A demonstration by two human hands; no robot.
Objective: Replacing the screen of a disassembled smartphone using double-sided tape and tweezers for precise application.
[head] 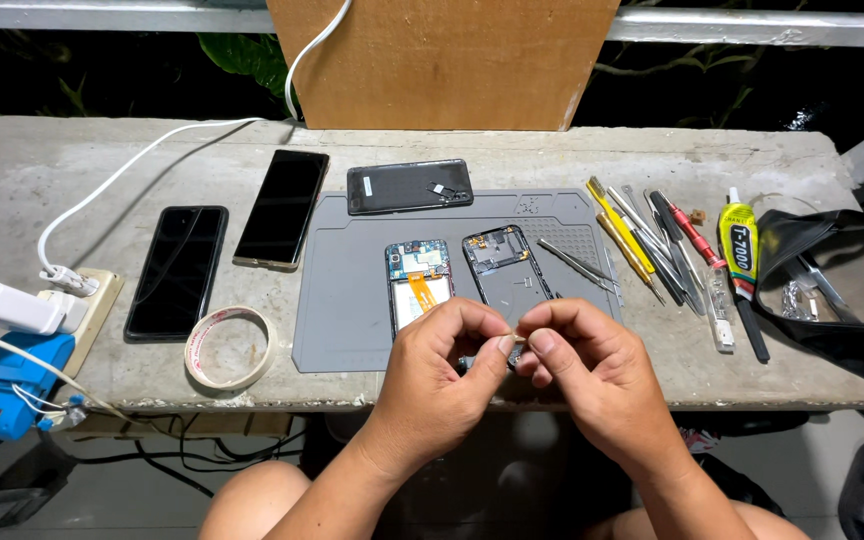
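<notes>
Left hand and right hand pinch one tiny pale part between fingertips at the grey mat's 6 o'clock edge; the part is too small to identify. The hands hide the lower ends of two opened phones. At 10 o'clock lie two intact phones.

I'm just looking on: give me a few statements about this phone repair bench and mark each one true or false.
1. Both hands, left hand and right hand, pinch one tiny part together. True.
2. The opened phone lies on the grey mat. True.
3. The tape roll sits on the mat. False: it lies on the concrete bench, left of the mat.
4. The tweezers are in the right hand. False: they lie on the mat.
</notes>
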